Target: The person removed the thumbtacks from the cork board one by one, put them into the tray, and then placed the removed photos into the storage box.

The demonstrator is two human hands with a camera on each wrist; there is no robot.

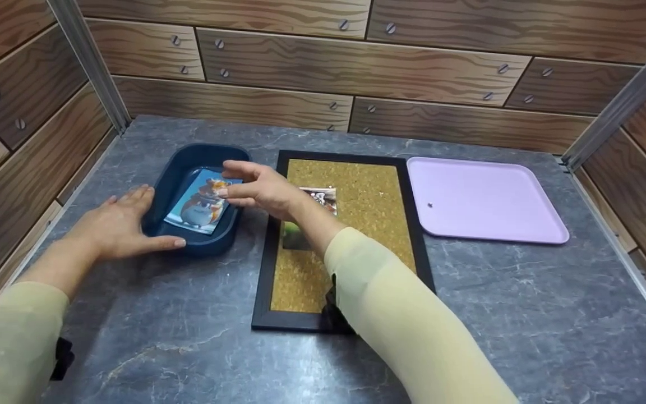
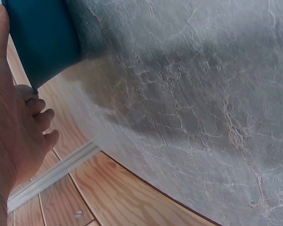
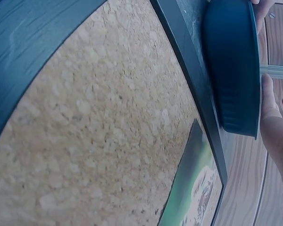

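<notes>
With the left hand [image 1: 115,227] spread against the blue basin [image 1: 208,247] as a brace, the picture card [image 1: 197,210] lying inside probably lifts cleanest if the empty right hand [image 1: 267,192], fingers parted above, pinches one edge.

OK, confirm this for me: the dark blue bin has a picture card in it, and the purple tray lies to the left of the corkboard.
Wrong side: the head view shows the purple tray to the right of the corkboard. The dark blue bin does have a picture card in it.
</notes>
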